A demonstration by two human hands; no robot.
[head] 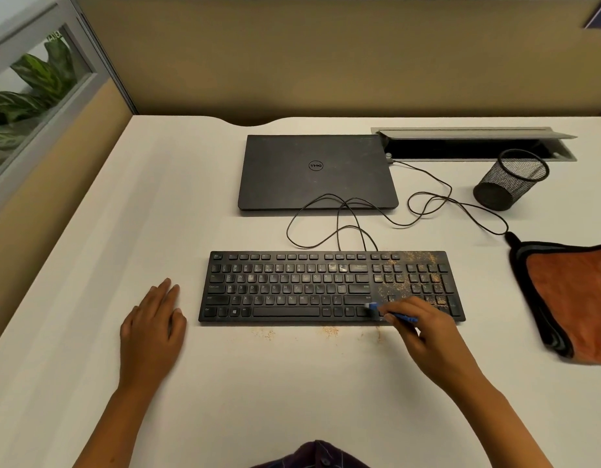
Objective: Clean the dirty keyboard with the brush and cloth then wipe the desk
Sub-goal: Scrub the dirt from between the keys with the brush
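Holding the blue brush (395,314) in a pinch, your right hand (427,329) sits at the lower right of the frame, over the near edge of the keyboard (329,287). The bristle end points toward frame left and meets the keys just left of the dirtiest patch.

Head view, findings in order:

1. Keyboard: lies across the centre of the frame, long axis running left to right, parallel to the near edge of the desk (224,383).
2. Dirt: brown crumbs (414,275) are concentrated on the right-hand third, over the number pad and the block beside it. Keys toward frame left look largely free of them. A thin scatter (329,331) lies on the desk just below the keyboard's near edge.
3. Left hand (154,319): flat on the desk, fingers straight, holding nothing, just beside the keyboard's left end and not touching it.
4. Cloth (569,298): orange, folded, at the right edge of the frame, well apart from the keyboard and nearer your right hand.

Assessment: the remaining dirt lies up and right of the bristles, so your right hand is the nearer one. Strokes drawn across the short axis would likely carry crumbs onto the desk, where wiping is not yet begun.
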